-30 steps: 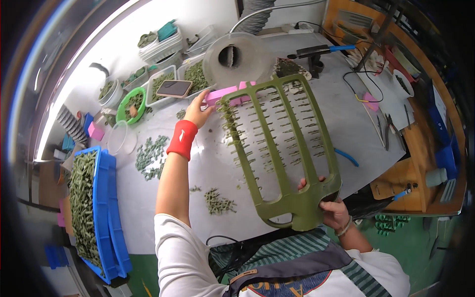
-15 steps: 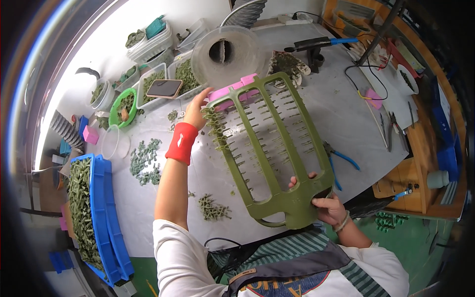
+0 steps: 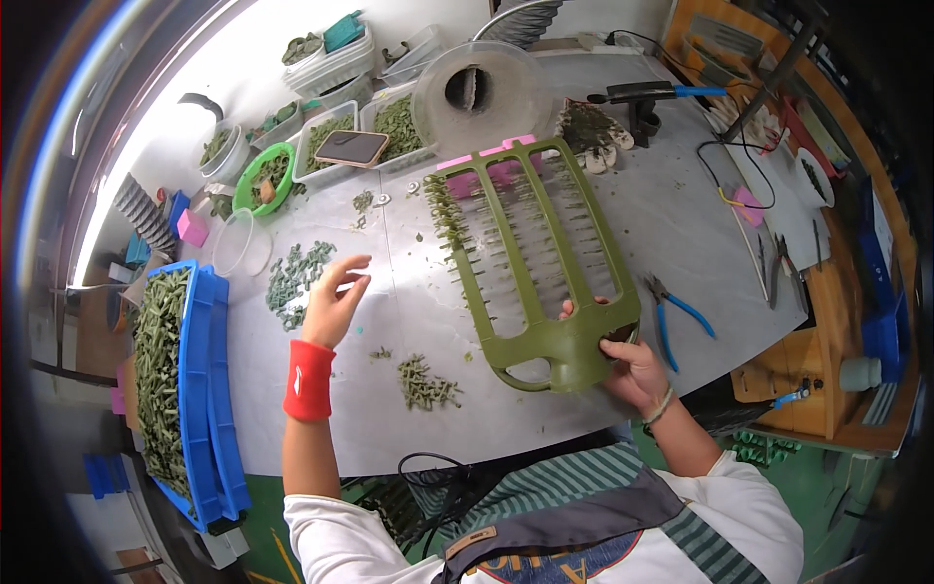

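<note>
Gripping the handle end of a large olive-green plastic rack [image 3: 533,258], the person's right hand [image 3: 630,362] has its fingers curled shut around the frame's lower right corner, thumb on top. The rack lies tilted across the grey worktable [image 3: 671,229], its far end at about twelve o'clock from the hand, resting over a pink block [image 3: 484,165], with rows of small green pieces clipped along its bars.

At nine o'clock from the rack, the left hand [image 3: 334,304], wearing a red wristband [image 3: 308,381], hovers with fingers spread and loosely bent, holding nothing that can be seen, just beside a scattered heap of green parts [image 3: 294,277]. A smaller clump of green parts [image 3: 425,382] sits at four o'clock from that hand.

Blue-handled pliers [image 3: 679,310] lie at three o'clock from the rack. A blue tray [image 3: 206,389] packed with green pieces sits at the table's left edge. Toward eleven o'clock stand clear bins [image 3: 321,161] of parts, one topped by what appears to be a phone [image 3: 352,147], and a clear round spool [image 3: 479,90].
</note>
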A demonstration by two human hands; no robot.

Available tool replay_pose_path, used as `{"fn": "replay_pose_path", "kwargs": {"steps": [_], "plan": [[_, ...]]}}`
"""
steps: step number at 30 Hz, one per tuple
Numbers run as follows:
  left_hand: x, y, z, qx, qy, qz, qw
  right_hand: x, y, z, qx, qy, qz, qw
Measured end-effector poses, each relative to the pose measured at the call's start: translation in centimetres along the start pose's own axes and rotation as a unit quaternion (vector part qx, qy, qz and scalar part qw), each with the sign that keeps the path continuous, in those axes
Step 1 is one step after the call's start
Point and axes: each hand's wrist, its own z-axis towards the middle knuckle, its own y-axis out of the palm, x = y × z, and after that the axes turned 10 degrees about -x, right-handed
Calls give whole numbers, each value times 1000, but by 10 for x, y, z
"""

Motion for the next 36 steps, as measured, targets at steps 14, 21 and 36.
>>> {"fn": "replay_pose_path", "kwargs": {"steps": [14, 21, 36], "plan": [[27, 28, -57, -17, 15, -53, 998, -51, -1, -53, 204, -108, -760, 608], [33, 42, -51, -32, 53, -66, 996, -85, -29, -82, 241, 67, -907, 338], [51, 69, -9, 8, 73, -105, 992, -96, 50, 63, -79, -37, -914, 396]]}}
